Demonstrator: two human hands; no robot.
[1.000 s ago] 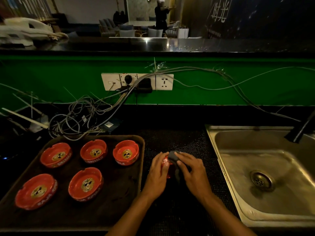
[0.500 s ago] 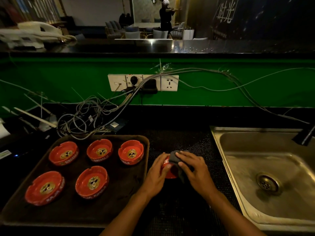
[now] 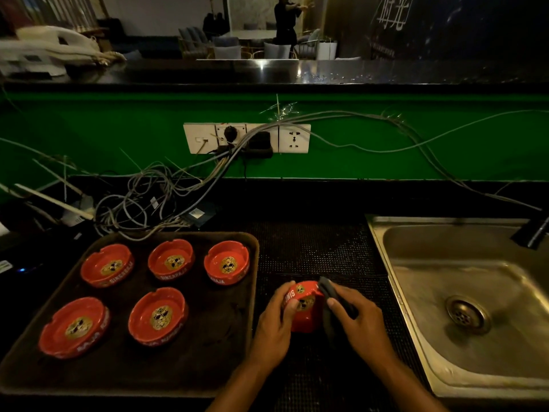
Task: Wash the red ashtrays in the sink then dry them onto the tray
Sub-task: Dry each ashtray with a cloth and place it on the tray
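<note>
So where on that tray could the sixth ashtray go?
The dark rectangular tray has bare room at its front right corner, beside the front-row red round ashtray. The back row, three across, is full.

Left of the left grip [image 3: 274, 328], the tray [image 3: 208, 376] carries five ashtrays [image 3: 159, 315], with bare tray nearest the grip. Beyond both grips lies open black worktop [image 3: 312, 248]. Right of the right grip [image 3: 361, 319] the sink [image 3: 416, 337] rim rises. Tangled cables [image 3: 142, 203] crowd the far left.

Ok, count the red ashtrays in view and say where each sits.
6. Five on the tray: back row left, middle, right; front left, right. One held over the mat, between tray and sink.
</note>
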